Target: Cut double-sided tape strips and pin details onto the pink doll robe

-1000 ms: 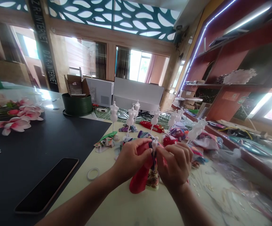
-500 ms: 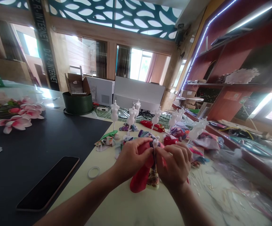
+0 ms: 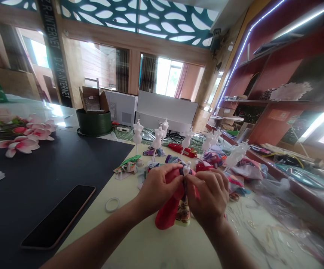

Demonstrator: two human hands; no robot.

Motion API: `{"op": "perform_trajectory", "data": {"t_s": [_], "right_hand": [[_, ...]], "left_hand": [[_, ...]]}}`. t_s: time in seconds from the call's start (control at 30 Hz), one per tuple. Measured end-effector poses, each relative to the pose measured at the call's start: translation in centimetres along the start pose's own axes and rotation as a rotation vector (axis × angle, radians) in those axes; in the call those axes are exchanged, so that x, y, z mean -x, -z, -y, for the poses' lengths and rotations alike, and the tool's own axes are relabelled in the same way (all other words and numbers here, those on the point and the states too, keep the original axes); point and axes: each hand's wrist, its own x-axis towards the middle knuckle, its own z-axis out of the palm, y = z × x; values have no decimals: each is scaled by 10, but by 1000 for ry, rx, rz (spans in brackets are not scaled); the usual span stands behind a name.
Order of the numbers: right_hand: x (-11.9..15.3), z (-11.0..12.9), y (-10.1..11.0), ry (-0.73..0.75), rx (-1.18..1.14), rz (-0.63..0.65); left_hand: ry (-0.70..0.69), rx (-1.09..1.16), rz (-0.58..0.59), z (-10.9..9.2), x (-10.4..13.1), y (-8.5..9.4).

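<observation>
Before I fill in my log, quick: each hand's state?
Left hand: closed, pinching the red garment on the small white mannequin.
Right hand: closed, pinching the same garment.

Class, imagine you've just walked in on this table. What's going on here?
A person is working on a red garment fitted around a small white mannequin. The left hand grips it from one side, while the right hand pinches it near the neck; the fingers hide the exact detail. Behind, undressed mannequins stand among colourful fabric pieces. A phone lies to the left.
</observation>
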Motion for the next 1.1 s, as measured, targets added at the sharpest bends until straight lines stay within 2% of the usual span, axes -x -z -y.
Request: {"op": "perform_trajectory", "data": {"t_s": [0.5,1.1], "right_hand": [[-7,1,3,45,24,54],[-3,-4,13,72,14,252]], "left_hand": [[-11,-6,-11,3,-1,-1],[-13,-27,3,3,-5,0]]}}
